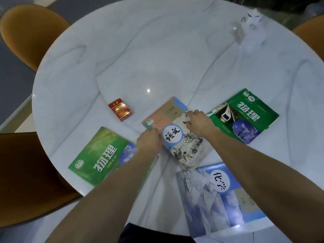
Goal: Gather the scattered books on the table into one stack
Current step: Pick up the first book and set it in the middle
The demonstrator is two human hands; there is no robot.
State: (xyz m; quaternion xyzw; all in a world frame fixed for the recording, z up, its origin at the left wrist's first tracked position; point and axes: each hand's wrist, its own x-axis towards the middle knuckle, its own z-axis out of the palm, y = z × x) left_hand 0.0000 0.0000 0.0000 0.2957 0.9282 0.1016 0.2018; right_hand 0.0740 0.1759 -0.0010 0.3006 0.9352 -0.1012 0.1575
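Note:
Several books lie flat and apart on a round white marble table (pixel 157 50). In the middle is a pink and painted-cover book (pixel 177 135). My left hand (pixel 149 142) grips its left edge and my right hand (pixel 199 123) grips its right edge. A green book (pixel 98 158) lies at the near left, partly under my left forearm. A second green book (pixel 245 116) lies at the right. A blue snowy-cover book (pixel 210 199) lies near the front edge, partly under my right forearm.
A small red box (pixel 120 109) sits left of the middle book. A clear crumpled packet (pixel 249 27) lies at the far right. Orange chairs stand at the far left (pixel 29 32) and far right (pixel 310 37). A dark brown chair seat (pixel 26 172) is at my left.

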